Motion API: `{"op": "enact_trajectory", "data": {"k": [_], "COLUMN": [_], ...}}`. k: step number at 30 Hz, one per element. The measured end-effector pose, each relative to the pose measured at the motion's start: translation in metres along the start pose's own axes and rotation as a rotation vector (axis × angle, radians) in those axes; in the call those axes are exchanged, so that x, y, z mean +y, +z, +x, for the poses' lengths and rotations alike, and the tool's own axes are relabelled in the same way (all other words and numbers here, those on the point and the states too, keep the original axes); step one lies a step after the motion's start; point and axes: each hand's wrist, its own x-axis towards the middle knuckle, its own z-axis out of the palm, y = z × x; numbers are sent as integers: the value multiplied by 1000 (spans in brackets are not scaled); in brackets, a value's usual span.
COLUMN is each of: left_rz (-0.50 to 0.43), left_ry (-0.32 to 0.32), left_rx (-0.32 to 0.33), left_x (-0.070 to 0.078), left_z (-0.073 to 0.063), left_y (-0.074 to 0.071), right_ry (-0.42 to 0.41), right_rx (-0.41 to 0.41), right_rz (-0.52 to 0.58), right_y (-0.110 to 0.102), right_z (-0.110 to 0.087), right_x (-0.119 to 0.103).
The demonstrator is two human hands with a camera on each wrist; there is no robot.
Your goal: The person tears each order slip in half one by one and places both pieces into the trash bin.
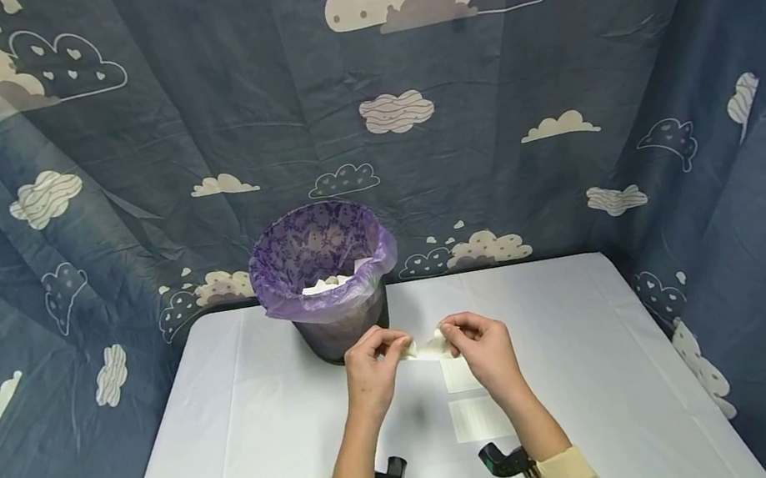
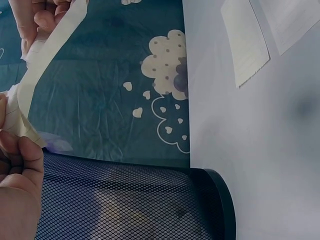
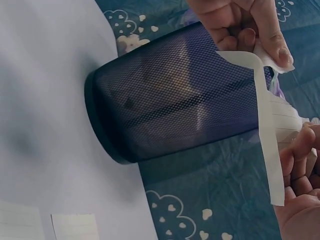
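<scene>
A piece of lined white paper (image 1: 429, 350) with a pale border strip is stretched between my two hands above the table. My left hand (image 1: 372, 363) pinches one end of it between thumb and fingers, close to the bin. At the other end, my right hand (image 1: 483, 347) pinches the paper in the same way. The right wrist view shows the sheet's long plain edge (image 3: 269, 145) bent at a corner near the left fingers, with the lined part (image 3: 284, 116) crumpled and uneven. Both hands show in the left wrist view, the paper (image 2: 37, 75) slanting between them.
A black mesh bin (image 1: 345, 330) with a purple liner (image 1: 270, 292) stands at the table's back left, white paper scraps (image 1: 326, 285) inside. Two lined paper sheets lie on the white table (image 1: 253, 464): a nearer one (image 1: 480, 419) and a farther one (image 1: 459, 378). A cloud-patterned curtain (image 1: 236, 86) surrounds the table.
</scene>
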Motion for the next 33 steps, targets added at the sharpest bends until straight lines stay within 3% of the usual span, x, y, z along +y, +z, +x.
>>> {"op": "enact_trajectory", "data": {"k": [19,33], "left_rz": [10,-12], "left_ry": [-5,-69], "left_rx": [37,81], "left_x": [-5,-7], "left_z": [-1,3], "left_y": [-4,-14], "right_ry": [-3,-28], "right_rx": [43,97], "right_rz": [-42,-43], "right_y": [-9,-23], "right_z": [3,7], "right_x": [5,8]}}
